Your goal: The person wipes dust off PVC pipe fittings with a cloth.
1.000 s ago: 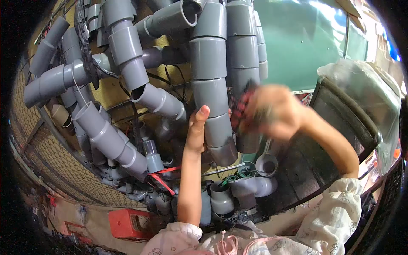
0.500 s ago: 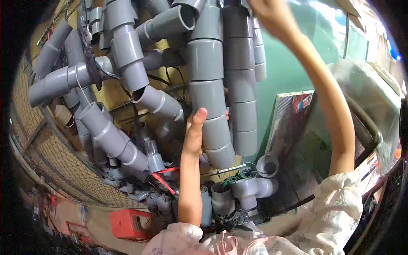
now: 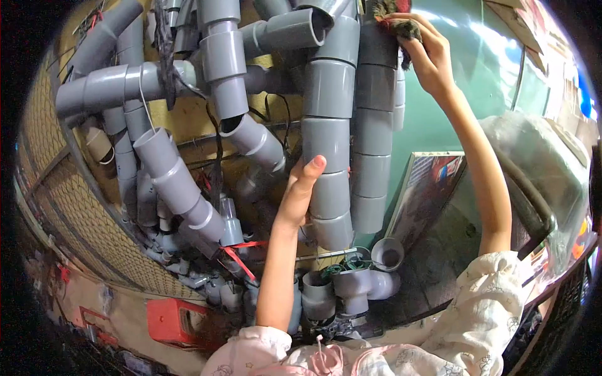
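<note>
i see right hand point(image 3: 427, 55) closed tight on dark rag point(image 3: 394, 14), pressing it to top of rear pipe column point(image 3: 375, 106), 12 o'clock in view. left hand point(image 3: 300, 193) clasps front pipe column point(image 3: 329, 141) from its 9 o'clock side: thumb flat on front, fingers hidden behind. rag cut by top edge. half second back rag out of view, right hand higher; left hand unmoved.

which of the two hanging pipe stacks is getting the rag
The darker stack beside the green wall: the right hand presses the rag against its top. The left hand holds the lighter stack next to it.
</note>
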A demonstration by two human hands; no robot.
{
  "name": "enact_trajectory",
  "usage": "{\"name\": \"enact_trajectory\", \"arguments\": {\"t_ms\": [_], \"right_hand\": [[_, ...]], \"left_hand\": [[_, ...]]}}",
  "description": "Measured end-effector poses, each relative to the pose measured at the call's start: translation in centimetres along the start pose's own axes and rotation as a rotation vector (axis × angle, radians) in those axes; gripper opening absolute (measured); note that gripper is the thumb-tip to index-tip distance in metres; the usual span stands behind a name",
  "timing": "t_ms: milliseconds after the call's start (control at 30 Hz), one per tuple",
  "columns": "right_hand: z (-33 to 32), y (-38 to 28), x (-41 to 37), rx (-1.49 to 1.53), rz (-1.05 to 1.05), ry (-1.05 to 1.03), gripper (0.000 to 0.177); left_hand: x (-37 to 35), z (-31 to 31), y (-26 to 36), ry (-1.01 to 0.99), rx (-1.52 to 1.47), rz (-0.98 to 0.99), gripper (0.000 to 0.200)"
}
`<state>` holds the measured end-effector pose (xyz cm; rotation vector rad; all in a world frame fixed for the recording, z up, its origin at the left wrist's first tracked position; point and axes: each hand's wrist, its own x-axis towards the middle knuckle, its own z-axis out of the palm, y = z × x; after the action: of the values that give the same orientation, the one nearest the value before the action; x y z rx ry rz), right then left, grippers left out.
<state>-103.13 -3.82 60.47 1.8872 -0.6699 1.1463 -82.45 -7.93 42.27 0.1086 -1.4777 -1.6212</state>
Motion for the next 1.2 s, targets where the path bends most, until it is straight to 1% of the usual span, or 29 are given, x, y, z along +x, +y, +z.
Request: {"name": "enact_trajectory", "arguments": {"t_ms": [67, 100, 200, 233, 333, 367, 467, 600, 667, 700, 800, 900, 1000, 1033, 1133, 1167, 1200], "right_hand": [[-0.1, -0.5, -0.3, 0.12, 0.165, 0.013, 0.023], [0.1, 1.1, -0.7, 0.096, 0.146, 0.079, 0.024], [0.0, -0.2, -0.5, 0.434, 0.564, 0.143, 0.025], [0.1, -0.2, -0.4, 0.491, 0.595, 0.179, 0.025], [0.0, 0.2, -0.5, 0.517, 0.752, 0.197, 0.027], [0.3, 0.6, -0.6, 0.587, 0.771, 0.237, 0.029], [0.3, 1.7, -0.6, 0.635, 0.83, 0.237, 0.029], [0.4, 2.3, 0.1, 0.625, 0.894, 0.235, 0.031], [0.5, 2.2, 0.7, 0.592, 0.902, 0.246, 0.032], [0.6, 2.1, 0.9, 0.575, 0.907, 0.253, 0.032], [0.7, 1.6, 1.4, 0.384, 0.83, 0.225, 0.031], [1.2, 2.2, 1.2, 0.204, 0.646, 0.381, 0.032], [1.6, 0.5, 2.2, 0.099, 0.574, 0.631, 0.031], [1.3, 1.2, 2.7, 0.126, 0.534, 0.707, 0.025], [1.3, 1.5, 3.1, 0.252, 0.37, 0.998, 0.02], [1.0, 2.0, 3.0, 0.242, 0.313, 1.006, 0.025], [0.8, 1.9, 3.0, 0.295, 0.399, 0.944, 0.024]], "left_hand": [[0.1, 0.0, 0.0, 0.0, -0.07, -0.018, 0.058], [0.0, 0.2, 0.0, 0.004, -0.071, -0.015, 0.058], [0.0, 0.5, 0.1, 0.006, -0.086, 0.001, 0.057], [0.1, 0.4, -0.1, -0.004, -0.097, -0.002, 0.057], [0.1, 0.2, -0.3, -0.03, -0.135, -0.015, 0.057], [0.1, 0.2, -0.3, -0.038, -0.149, -0.022, 0.057], [0.1, 0.2, -0.3, -0.037, -0.181, -0.047, 0.057], [0.0, 0.0, -0.2, -0.064, -0.167, -0.055, 0.062], [-0.1, 0.1, 0.0, -0.079, -0.137, -0.064, 0.068], [-0.2, 0.1, 0.0, -0.078, -0.158, -0.074, 0.068], [-0.4, 0.3, 0.3, -0.075, -0.186, -0.089, 0.068], [-0.4, 0.5, 0.3, -0.069, -0.171, -0.078, 0.07], [-0.2, 0.3, 0.1, -0.083, -0.173, -0.068, 0.07], [-0.2, 0.2, 0.3, -0.096, -0.165, -0.072, 0.07], [-0.4, 0.2, 0.6, -0.084, -0.15, -0.08, 0.072], [-0.4, 0.3, 0.5, -0.075, -0.149, -0.083, 0.072], [-0.3, 0.2, 0.4, -0.054, -0.137, -0.083, 0.075]]}}
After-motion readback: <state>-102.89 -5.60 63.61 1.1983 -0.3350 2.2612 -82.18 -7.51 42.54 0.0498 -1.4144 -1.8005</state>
